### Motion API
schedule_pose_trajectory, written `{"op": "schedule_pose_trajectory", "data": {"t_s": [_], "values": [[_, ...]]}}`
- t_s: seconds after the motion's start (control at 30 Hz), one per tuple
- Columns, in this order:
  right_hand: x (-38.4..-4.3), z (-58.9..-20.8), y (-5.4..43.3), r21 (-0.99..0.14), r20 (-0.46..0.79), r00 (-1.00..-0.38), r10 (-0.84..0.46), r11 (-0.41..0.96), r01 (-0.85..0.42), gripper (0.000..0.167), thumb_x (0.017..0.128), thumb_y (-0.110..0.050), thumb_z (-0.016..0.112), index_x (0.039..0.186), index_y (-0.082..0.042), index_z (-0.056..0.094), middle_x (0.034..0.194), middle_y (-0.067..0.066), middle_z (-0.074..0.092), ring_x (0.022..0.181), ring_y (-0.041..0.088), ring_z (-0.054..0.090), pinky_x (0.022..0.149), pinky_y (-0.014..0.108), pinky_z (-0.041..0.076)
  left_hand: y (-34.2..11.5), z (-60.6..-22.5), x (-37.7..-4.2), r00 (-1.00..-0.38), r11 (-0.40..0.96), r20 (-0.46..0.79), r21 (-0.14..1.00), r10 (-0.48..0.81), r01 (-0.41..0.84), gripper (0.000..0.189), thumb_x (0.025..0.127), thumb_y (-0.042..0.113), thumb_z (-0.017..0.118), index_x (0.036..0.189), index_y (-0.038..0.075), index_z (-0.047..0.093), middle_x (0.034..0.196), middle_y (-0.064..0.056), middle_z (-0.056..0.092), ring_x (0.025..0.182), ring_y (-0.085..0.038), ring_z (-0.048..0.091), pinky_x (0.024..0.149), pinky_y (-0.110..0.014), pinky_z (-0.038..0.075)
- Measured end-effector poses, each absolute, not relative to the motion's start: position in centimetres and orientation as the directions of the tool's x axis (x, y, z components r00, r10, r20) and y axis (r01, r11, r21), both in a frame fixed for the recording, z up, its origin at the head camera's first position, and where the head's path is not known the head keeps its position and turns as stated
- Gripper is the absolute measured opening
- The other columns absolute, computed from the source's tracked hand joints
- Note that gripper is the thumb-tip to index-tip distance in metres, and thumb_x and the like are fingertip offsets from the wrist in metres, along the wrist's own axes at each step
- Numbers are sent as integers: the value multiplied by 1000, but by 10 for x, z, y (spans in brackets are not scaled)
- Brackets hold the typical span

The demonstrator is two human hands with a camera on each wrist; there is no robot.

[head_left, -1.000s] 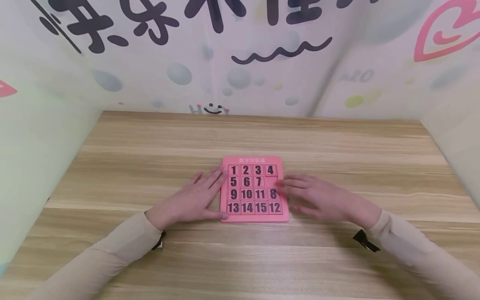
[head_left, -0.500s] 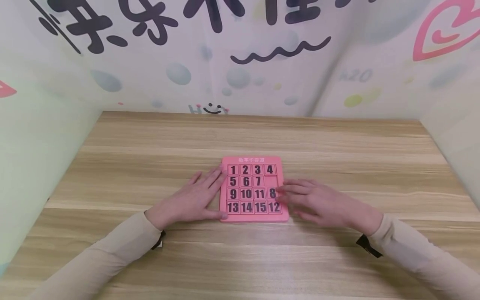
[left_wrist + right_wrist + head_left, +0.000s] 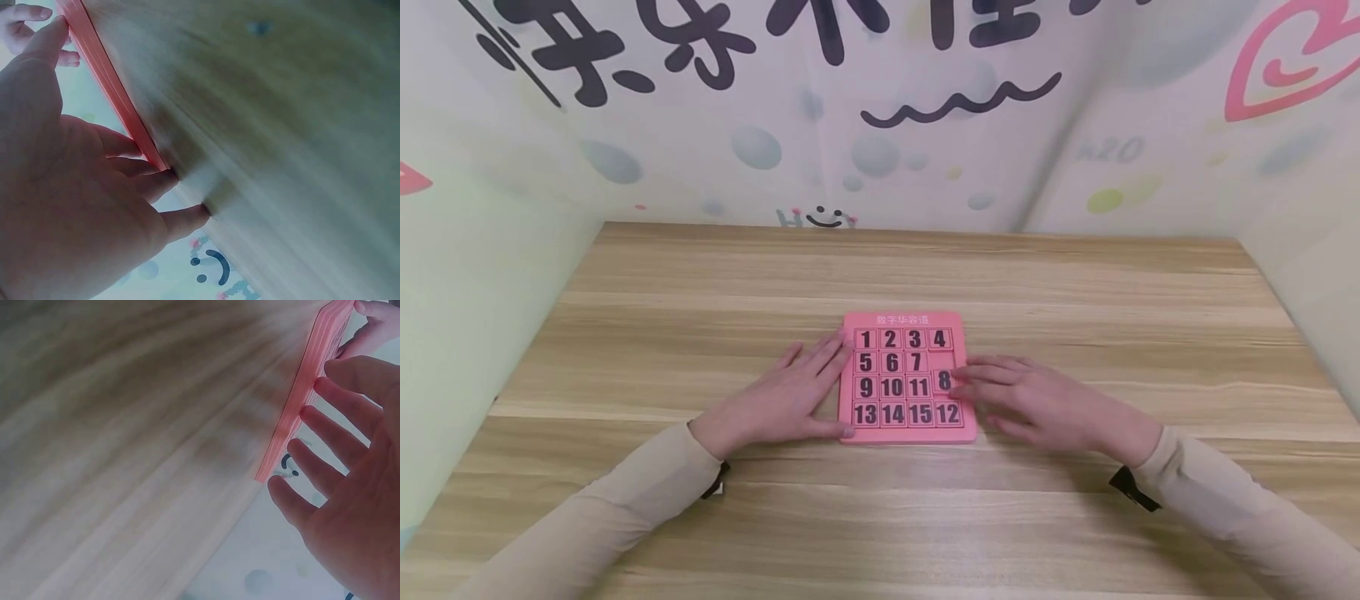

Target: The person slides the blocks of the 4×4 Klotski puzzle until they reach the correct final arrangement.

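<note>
A pink number sliding puzzle (image 3: 910,437) lies flat on the table, its tiles marked 1 to 15. My left hand (image 3: 790,396) rests along its left side, straight fingers at the upper left edge and thumb at the lower left corner. Fingertips of my right hand (image 3: 1033,400) touch the 8 tile (image 3: 943,381) in the right column. That tile sits slightly above its row, with a gap between it and the 4 tile (image 3: 940,339). In the left wrist view the fingers meet the puzzle's side (image 3: 112,90); the right wrist view shows loosely extended fingers.
The wood-grain table (image 3: 880,517) spreads around the puzzle. Behind it stands a white printed wall (image 3: 925,192) with dark lettering and bubbles, and plain side panels flank the table at left and right.
The 8 tile has slid slightly up, away from the 12 tile, under my right fingertips. My right hand shifted slightly at the board's right edge; my left hand stays in place.
</note>
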State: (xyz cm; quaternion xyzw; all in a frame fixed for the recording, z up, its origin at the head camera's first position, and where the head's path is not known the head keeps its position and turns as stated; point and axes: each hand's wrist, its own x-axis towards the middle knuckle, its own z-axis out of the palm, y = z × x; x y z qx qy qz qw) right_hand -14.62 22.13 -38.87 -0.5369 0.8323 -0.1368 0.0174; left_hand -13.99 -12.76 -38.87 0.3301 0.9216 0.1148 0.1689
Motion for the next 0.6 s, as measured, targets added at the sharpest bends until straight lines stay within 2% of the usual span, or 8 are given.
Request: {"op": "schedule_pose_trajectory", "data": {"t_s": [0.2,0.43,0.6], "values": [[-151,-390,220,-228,118,-427,-897,394,-890,47,92,-19,62,136,-7,55,140,12,51,130,36,43,107,54,33,-128,-389,-140,-724,755,-237,329,647,567,104,86,66,55,153,-1,12,159,-17,0,146,-30,4,114,-55,5],[-153,-387,220,-256,59,-484,-873,456,-853,44,94,-22,61,137,-12,55,143,10,48,133,34,40,108,55,31,-128,-390,-141,-723,755,-240,328,648,569,104,86,66,55,153,-1,12,159,-17,0,146,-29,3,115,-54,5],[-153,-386,220,-263,51,-487,-872,458,-849,45,94,-22,61,138,-10,54,144,11,47,133,34,40,108,55,31,-128,-390,-141,-723,755,-237,324,648,571,104,86,66,55,153,-1,12,159,-17,0,146,-29,3,115,-54,6]]}}
